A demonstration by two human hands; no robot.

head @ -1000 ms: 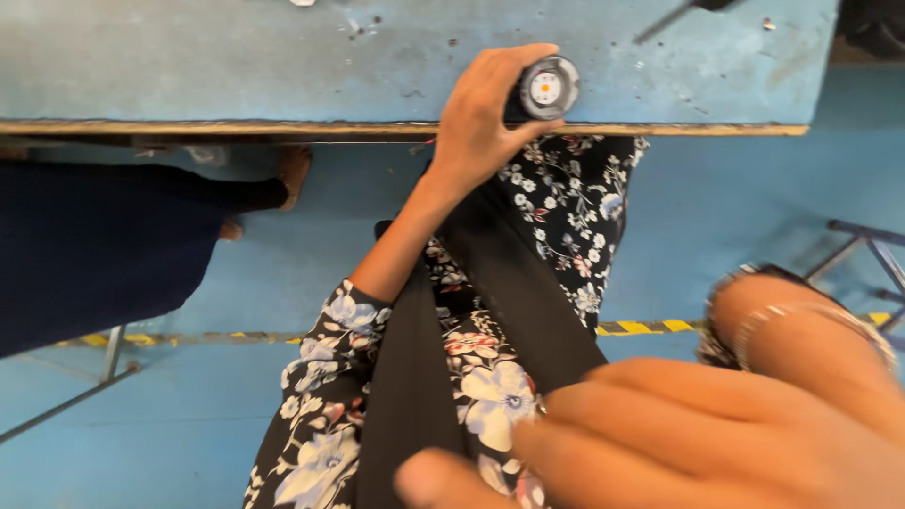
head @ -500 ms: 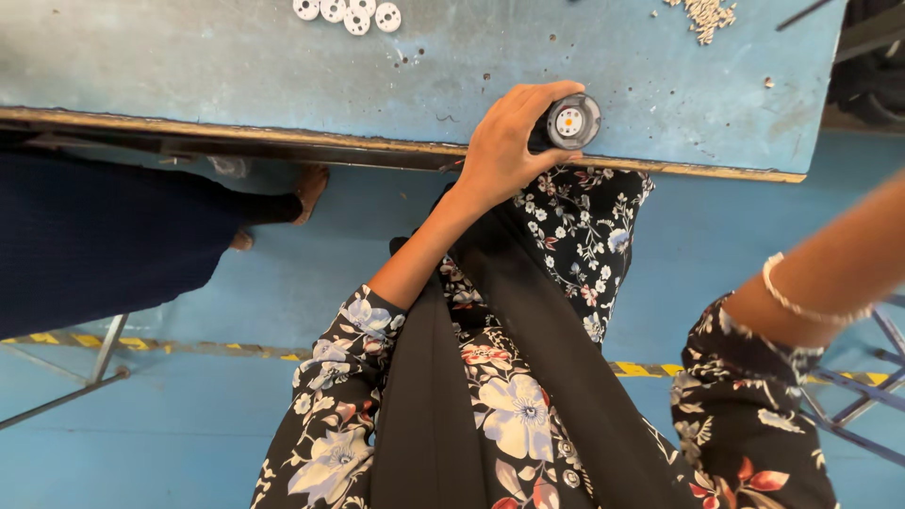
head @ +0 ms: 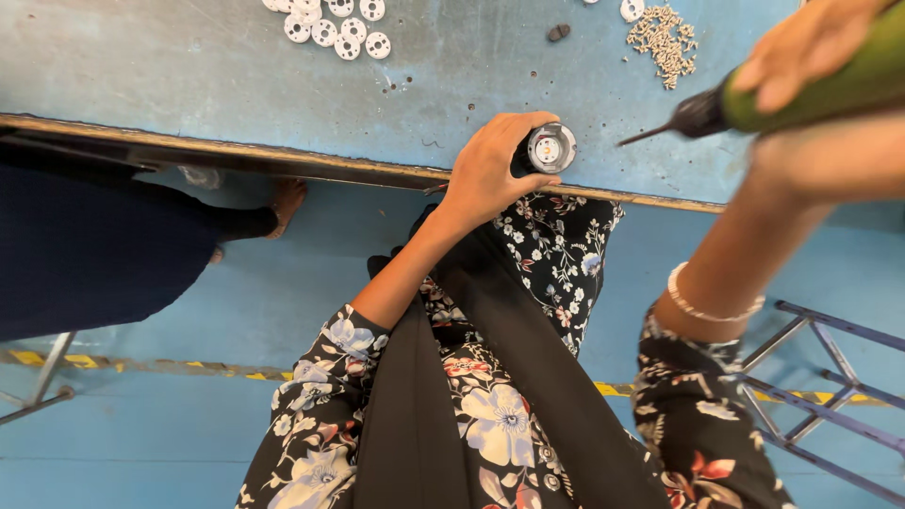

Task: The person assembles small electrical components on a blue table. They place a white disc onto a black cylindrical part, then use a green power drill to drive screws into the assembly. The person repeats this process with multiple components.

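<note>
My left hand (head: pixel 490 170) grips a small black cylindrical part (head: pixel 545 151) with a round white-and-metal face, holding it upright at the near edge of the blue worktable (head: pixel 189 85). My right hand (head: pixel 801 52) is raised at the upper right, closed around a green electric screwdriver (head: pixel 811 90). Its thin bit (head: pixel 646 135) points left and down toward the cylindrical part, a short gap away from it. A bracelet shows on my right wrist.
Several white round discs (head: pixel 330 21) lie at the table's far side. A heap of small pale screws (head: pixel 665 36) lies at the upper right, with a dark small piece (head: pixel 558 33) nearby. Another person's dark clothing (head: pixel 85 254) and foot are at left. A metal frame (head: pixel 830 377) stands at right.
My right hand rose from low in front of the camera to the upper right, now holding the green screwdriver aimed at the part. The left hand kept its grip on the cylinder.
</note>
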